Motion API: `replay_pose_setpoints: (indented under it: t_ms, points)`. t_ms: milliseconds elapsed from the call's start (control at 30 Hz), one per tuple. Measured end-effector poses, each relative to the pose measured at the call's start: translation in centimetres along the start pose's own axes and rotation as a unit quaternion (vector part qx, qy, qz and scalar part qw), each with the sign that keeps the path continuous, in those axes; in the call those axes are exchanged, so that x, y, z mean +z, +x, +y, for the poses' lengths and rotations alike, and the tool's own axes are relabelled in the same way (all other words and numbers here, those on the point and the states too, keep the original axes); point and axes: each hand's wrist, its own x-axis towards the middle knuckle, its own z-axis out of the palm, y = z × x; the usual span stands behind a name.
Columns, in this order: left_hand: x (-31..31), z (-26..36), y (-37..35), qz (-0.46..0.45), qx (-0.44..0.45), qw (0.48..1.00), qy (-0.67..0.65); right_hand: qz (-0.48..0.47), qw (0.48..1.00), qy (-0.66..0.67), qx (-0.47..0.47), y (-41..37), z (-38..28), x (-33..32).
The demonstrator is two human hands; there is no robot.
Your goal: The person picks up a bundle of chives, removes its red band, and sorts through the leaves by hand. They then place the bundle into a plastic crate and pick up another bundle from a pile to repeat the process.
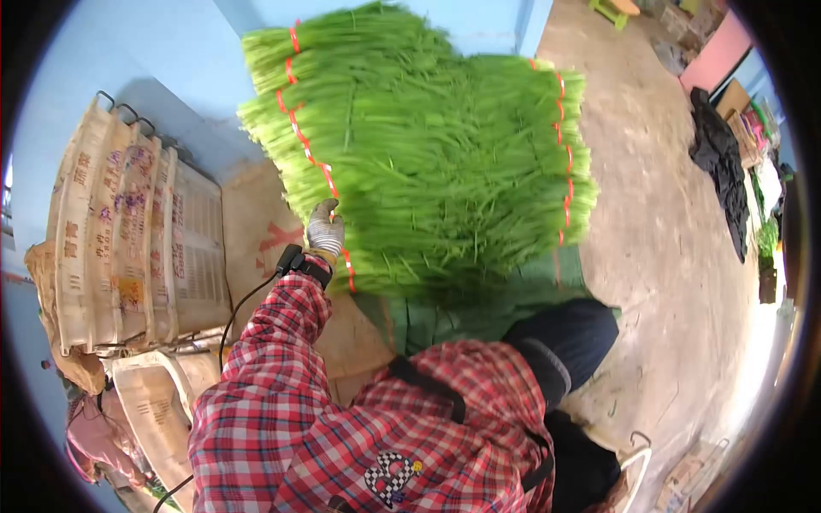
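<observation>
My left hand [325,231], in a grey-and-white striped glove, is at the left edge of a large stack of green leafy stalks [445,162]. Its fingers are curled round a bundle beside a red tie. Red bands [306,145] run down the pale stalk ends on the left, and more red bands [566,158] mark the right side. The stack rests partly on a green sheet [479,316]. A dark watch-like band with a cable is on my left wrist. My right hand does not show.
Nested pale plastic crates [128,239] with printed writing stand against the blue wall at left. Another crate [150,402] is below them, near a person in pink [103,436]. Black cloth [718,162] lies at the right. A handled container [633,462] is at bottom right.
</observation>
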Motion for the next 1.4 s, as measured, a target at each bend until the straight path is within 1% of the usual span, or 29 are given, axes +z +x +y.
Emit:
replay_pose_setpoints:
  t_ms: [67,133,200,267,300,367,400,467,500,533,600,633,767,833,867,900,933,967,1000,1033,1067,1100,1133,1200,1267,1300,1333,1367,1400]
  points:
    - [0.3,1.4,3.6,0.013,0.002,1.0,-0.026,0.018,0.999,-0.021,-0.021,1.4,-2.3,-0.1]
    - [-0.5,4.8,7.9,0.032,0.064,0.996,-0.055,0.031,0.998,-0.041,-0.038,2.8,-4.6,-0.2]
    - [-0.9,6.8,12.5,0.055,0.084,0.994,-0.048,0.042,0.996,-0.058,-0.049,4.0,-6.9,-0.4]
    - [-1.3,8.9,17.0,0.131,0.128,0.983,0.003,0.049,0.994,-0.076,-0.062,5.2,-9.2,-0.4]
    - [-1.8,9.8,19.2,0.137,0.13,0.982,0.001,0.049,0.994,-0.079,-0.063,5.6,-9.9,-0.4]
    - [-2.8,11.6,23.5,0.149,0.167,0.972,0.069,0.056,0.992,-0.088,-0.065,6.3,-11.5,-0.7]
    - [-3.1,12.1,25.5,0.155,0.17,0.971,0.066,0.059,0.992,-0.091,-0.066,6.8,-12.1,-0.7]
    - [-3.9,12.8,29.4,0.132,0.148,0.962,0.187,0.059,0.992,-0.095,-0.064,7.4,-12.8,-0.5]
    - [-4.1,12.7,31.3,0.08,0.12,0.965,0.22,0.058,0.991,-0.098,-0.063,7.6,-13.1,-0.4]
    - [-4.0,12.6,32.7,0.081,0.128,0.964,0.218,0.06,0.991,-0.099,-0.06,7.8,-13.3,-0.3]
    - [-3.9,13.1,34.9,0.033,0.08,0.939,0.334,0.059,0.992,-0.101,-0.051,8.1,-13.4,-0.1]
    - [-4.1,13.3,36.2,-0.015,0.05,0.934,0.352,0.058,0.992,-0.102,-0.05,8.4,-13.6,-0.3]
    - [-4.3,14.0,38.3,-0.051,0.054,0.907,0.415,0.056,0.992,-0.106,-0.03,8.5,-13.0,0.5]
    - [-3.7,12.6,39.6,-0.058,0.061,0.883,0.462,0.056,0.993,-0.106,-0.018,8.0,-11.5,0.5]
    - [-3.9,11.5,40.1,-0.055,0.112,0.894,0.43,0.056,0.993,-0.105,-0.011,7.8,-9.7,0.7]
    - [-3.4,9.9,41.3,-0.061,0.112,0.884,0.449,0.054,0.992,-0.112,0.008,6.1,-7.8,0.6]
    - [-3.6,12.0,40.4,-0.072,0.072,0.877,0.47,0.053,0.992,-0.113,0.021,5.1,-6.1,0.9]
    - [-3.4,11.1,41.9,-0.095,0.069,0.867,0.484,0.05,0.992,-0.114,0.031,4.1,-4.6,1.2]
    - [-4.0,16.0,40.2,-0.123,0.017,0.848,0.515,0.048,0.991,-0.119,0.04,3.3,-3.2,1.5]
    - [-3.3,17.3,39.7,-0.09,0.025,0.802,0.59,0.045,0.991,-0.12,0.046,2.4,-2.5,1.5]
    - [-3.0,16.4,40.1,-0.067,0.089,0.772,0.626,0.042,0.99,-0.121,0.051,2.0,-1.6,1.7]
    - [-2.6,16.1,41.0,-0.109,0.047,0.748,0.653,0.043,0.991,-0.119,0.049,1.8,-1.1,2.1]
    - [-2.2,16.5,40.4,-0.09,0.036,0.746,0.659,0.044,0.991,-0.117,0.054,1.5,-0.6,2.0]
    - [-2.3,18.2,38.9,-0.077,0.082,0.697,0.708,0.047,0.992,-0.109,0.052,1.2,0.6,1.6]
    - [-1.6,7.5,46.0,-0.099,0.048,0.802,0.586,0.049,0.992,-0.107,0.054,0.3,1.1,1.5]
    - [-2.7,11.6,43.1,-0.133,0.025,0.82,0.556,0.052,0.992,-0.103,0.055,0.4,1.5,1.5]
    - [-3.1,13.3,42.0,-0.139,0.021,0.832,0.537,0.05,0.992,-0.103,0.057,0.4,1.8,1.8]
    - [-3.5,16.4,40.0,-0.143,0.01,0.817,0.558,0.051,0.995,-0.064,0.056,0.1,1.4,1.7]
    - [-3.9,18.4,38.5,-0.147,-0.004,0.802,0.578,0.046,0.995,-0.064,0.059,-0.1,1.0,1.6]
